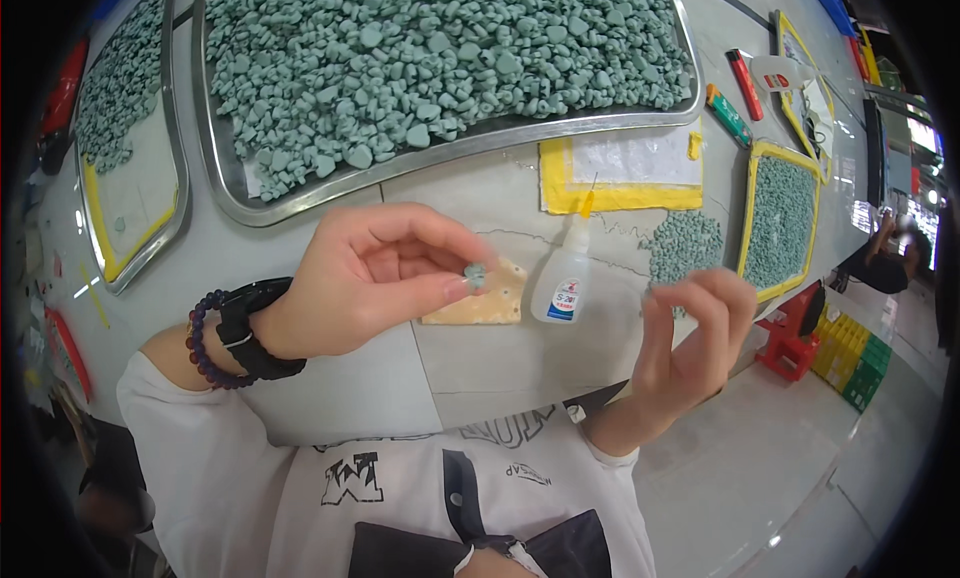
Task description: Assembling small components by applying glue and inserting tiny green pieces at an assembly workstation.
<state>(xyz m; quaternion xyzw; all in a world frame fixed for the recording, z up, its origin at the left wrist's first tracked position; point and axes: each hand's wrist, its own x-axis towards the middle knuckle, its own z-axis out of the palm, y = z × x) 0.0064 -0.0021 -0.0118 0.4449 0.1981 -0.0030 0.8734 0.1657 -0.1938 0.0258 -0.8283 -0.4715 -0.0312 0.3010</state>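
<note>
My left hand (385,273), with a black watch and a beaded bracelet at its wrist, pinches a small green stone-like piece (475,275) between thumb and fingertip. Below it lies a pale yellow-orange pad (490,303) with small spots, partly covered by the hand. A white squeeze bottle (565,278) with a yellow needle tip stands right of the pad. My right hand (695,343) is raised at the near side of a loose pile of tiny green pieces (685,246). Its fingers are curled toward the thumb; anything between them is too small to make out.
A large metal tray (330,193) full of green pieces spans the back. Another tray (180,213) stands at left. To the right are a yellow-edged tray (748,213) of tiny pieces, a green lighter-like item (728,116) and a red one (744,84). A yellow-bordered sheet (620,198) lies behind the bottle.
</note>
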